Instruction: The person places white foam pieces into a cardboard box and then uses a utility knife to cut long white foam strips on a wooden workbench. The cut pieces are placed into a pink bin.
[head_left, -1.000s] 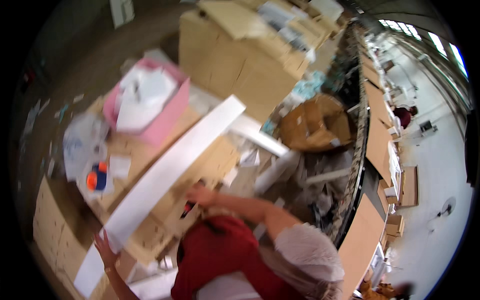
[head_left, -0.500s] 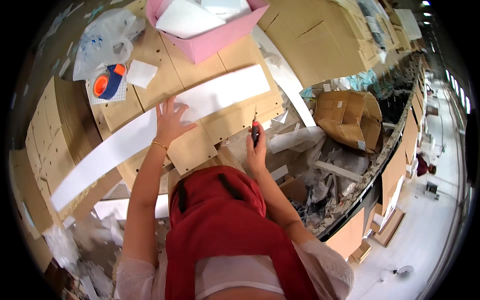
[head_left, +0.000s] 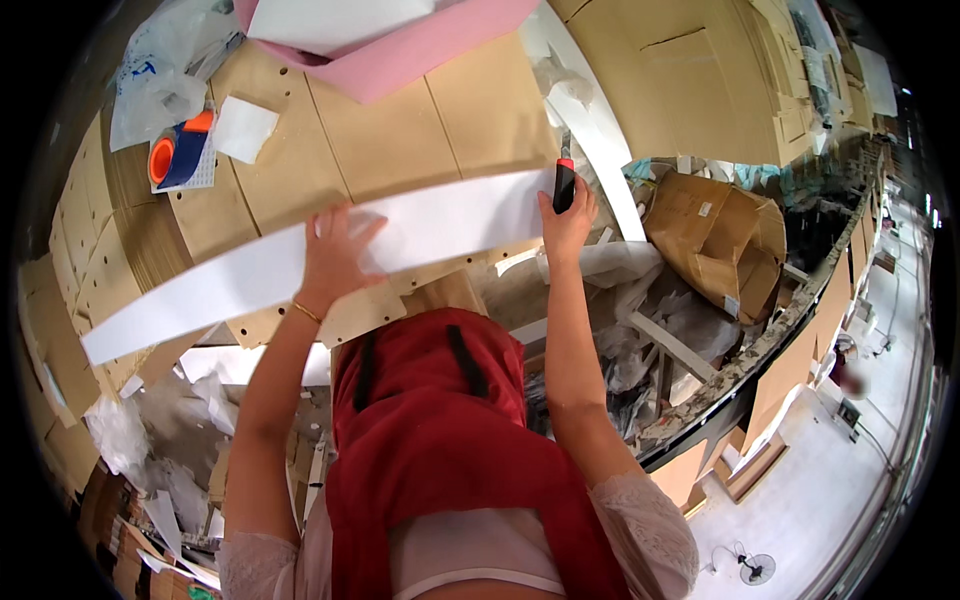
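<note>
Hands at work on a white strip

Left hand (head_left: 335,250) lies spread and flat on a long white strip (head_left: 230,285), pinning it to stacked cardboard (head_left: 400,140); right hand (head_left: 567,222) is closed around a black-and-red knife (head_left: 564,185) at the strip's right end; a pink box (head_left: 420,50) sits beyond, an orange tape dispenser (head_left: 175,155) far left.

A plain white strip (head_left: 300,265) is seen under the left hand's fingers (head_left: 345,225), a red-and-black knife (head_left: 564,185) within the right hand's fingers (head_left: 575,205), over tan cardboard (head_left: 400,130).
</note>
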